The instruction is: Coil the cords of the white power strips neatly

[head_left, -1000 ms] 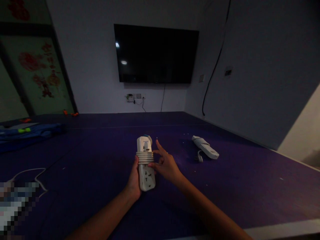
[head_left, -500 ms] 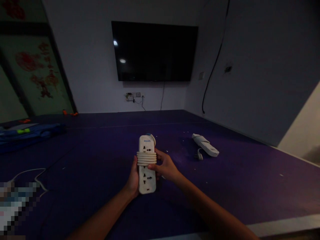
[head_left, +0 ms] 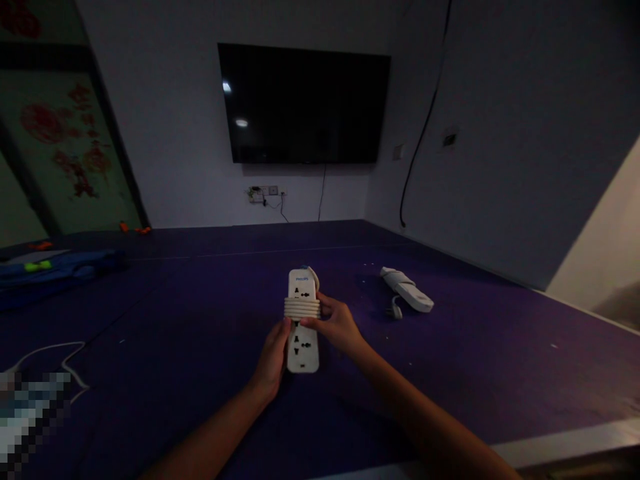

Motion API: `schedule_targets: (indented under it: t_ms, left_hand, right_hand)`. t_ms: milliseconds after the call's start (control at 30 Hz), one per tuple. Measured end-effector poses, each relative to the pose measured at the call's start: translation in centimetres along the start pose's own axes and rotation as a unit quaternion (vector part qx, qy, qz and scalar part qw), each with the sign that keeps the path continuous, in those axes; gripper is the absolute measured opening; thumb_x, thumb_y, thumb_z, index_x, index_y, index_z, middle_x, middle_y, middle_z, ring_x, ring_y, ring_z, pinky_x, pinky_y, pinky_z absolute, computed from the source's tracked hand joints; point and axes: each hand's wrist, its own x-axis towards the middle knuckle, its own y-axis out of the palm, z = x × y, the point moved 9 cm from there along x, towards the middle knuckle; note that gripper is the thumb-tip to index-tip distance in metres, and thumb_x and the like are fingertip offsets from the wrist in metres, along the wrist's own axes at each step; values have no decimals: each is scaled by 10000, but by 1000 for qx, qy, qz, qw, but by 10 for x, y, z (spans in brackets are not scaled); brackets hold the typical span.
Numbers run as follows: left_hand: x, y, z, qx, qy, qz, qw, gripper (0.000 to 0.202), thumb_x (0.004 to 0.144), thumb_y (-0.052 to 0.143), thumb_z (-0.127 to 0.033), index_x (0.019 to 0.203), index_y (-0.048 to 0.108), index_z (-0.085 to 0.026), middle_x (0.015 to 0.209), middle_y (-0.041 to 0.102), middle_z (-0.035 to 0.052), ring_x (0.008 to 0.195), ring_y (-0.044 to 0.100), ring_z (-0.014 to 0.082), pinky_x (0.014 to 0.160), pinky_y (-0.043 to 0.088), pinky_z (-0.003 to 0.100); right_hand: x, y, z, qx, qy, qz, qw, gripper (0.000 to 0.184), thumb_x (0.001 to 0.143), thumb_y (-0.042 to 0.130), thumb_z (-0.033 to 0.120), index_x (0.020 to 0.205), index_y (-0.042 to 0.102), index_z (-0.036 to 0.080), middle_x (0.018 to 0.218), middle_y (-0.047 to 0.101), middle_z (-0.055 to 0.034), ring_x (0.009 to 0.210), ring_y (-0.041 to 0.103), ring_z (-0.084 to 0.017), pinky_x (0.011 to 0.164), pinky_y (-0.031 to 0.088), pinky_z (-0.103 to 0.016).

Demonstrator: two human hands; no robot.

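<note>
A white power strip (head_left: 303, 353) with its cord wound several times around its middle is held between my two hands, its sockets facing me. My left hand (head_left: 273, 357) grips its left edge, the thumb just below the cord coils. From the right, my right hand (head_left: 340, 327) holds it, thumb on the front at the coils' lower edge and fingers partly hidden behind. A loop of cord curves at the strip's top right. Another white power strip (head_left: 407, 290), also wrapped in its cord, lies to the right with its plug (head_left: 396, 309) beside it.
Everything lies on a wide purple surface (head_left: 215, 287). Blue cloth (head_left: 65, 267) is at the left, with a white cable (head_left: 40, 348) nearer. Small white scraps are scattered about. A television (head_left: 305, 103) hangs on the far wall, and a black cable (head_left: 425, 127) hangs down the right wall.
The held power strip has shifted slightly right and farther away in the view, together with both hands. My grip on it stays; the other strip lies still.
</note>
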Motion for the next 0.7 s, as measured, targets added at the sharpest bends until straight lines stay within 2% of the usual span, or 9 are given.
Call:
schedule_targets:
  t_ms: [167, 333, 467, 600, 700]
  left_hand:
    - [0, 2, -9, 37, 36, 12, 999, 547, 624, 726, -461, 1048, 613, -135, 781, 689, 68, 668, 638, 184, 628, 478, 277]
    - [-4, 0, -12, 56, 46, -17, 997, 543, 604, 732, -440, 1033, 616, -127, 768, 693, 67, 654, 638, 181, 607, 483, 271]
    - [-5, -7, -17, 46, 60, -58, 995, 537, 592, 722, -466, 990, 620, -120, 705, 683, 50, 566, 620, 163, 556, 479, 266]
    - [0, -20, -24, 16, 72, -108, 991, 504, 600, 699, -490, 926, 626, -113, 635, 659, 27, 504, 598, 146, 497, 462, 249]
    - [4, -34, -32, -13, 84, -149, 985, 481, 595, 696, -492, 878, 630, -109, 622, 652, 23, 484, 592, 139, 467, 453, 238]
  right_hand:
    - [0, 3, -4, -12, 13, 24, 1000, 567, 583, 766, 381, 1074, 594, 154, 885, 708, -63, 758, 674, -217, 693, 543, -346]
    - [-2, 10, 0, 6, 21, 50, 998, 624, 570, 769, 386, 1115, 581, 146, 873, 710, -54, 738, 670, -206, 676, 539, -330]
    - [1, 10, -4, 15, 34, 70, 997, 717, 578, 762, 402, 1210, 532, 153, 845, 711, -48, 760, 666, -203, 715, 530, -352]
    - [7, -12, -16, -8, 52, -42, 998, 815, 574, 754, 448, 1275, 478, 138, 880, 701, -86, 787, 657, -210, 716, 519, -350]
    - [3, -28, -11, -31, 30, -136, 990, 728, 651, 681, 501, 1246, 504, 122, 972, 673, -131, 823, 647, -214, 694, 510, -328]
